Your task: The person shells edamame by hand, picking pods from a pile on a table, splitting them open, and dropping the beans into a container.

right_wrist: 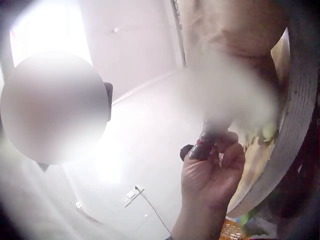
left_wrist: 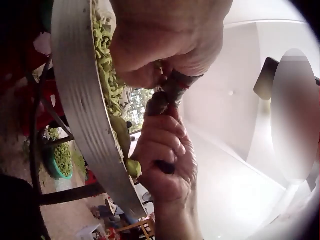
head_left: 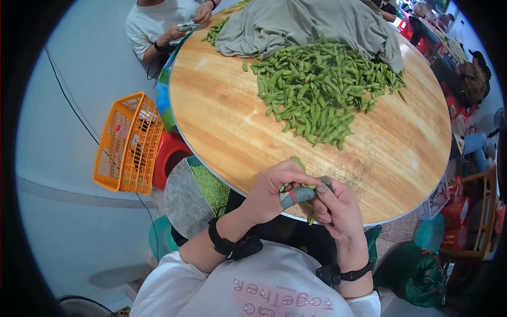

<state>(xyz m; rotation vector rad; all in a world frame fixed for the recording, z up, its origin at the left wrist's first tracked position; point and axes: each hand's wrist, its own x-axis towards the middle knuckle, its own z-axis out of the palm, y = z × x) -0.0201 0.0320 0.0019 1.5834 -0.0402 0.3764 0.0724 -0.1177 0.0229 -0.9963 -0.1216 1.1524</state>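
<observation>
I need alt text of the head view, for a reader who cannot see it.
A person's left hand and right hand hold a few green pods at the near edge of a round wooden table. Beyond lies a big heap of pods, with a grey cloth at its far side. Another person and an orange basket appear at left.

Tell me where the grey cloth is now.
In the head view, the grey cloth lies at top centre, across the far part of the round table, right behind the green pods.

A pale wall (head_left: 58,121) lines the left; a red plastic stool (head_left: 166,143) stands beside the round wooden table (head_left: 211,116), a wooden chair (head_left: 489,203) at right.
</observation>
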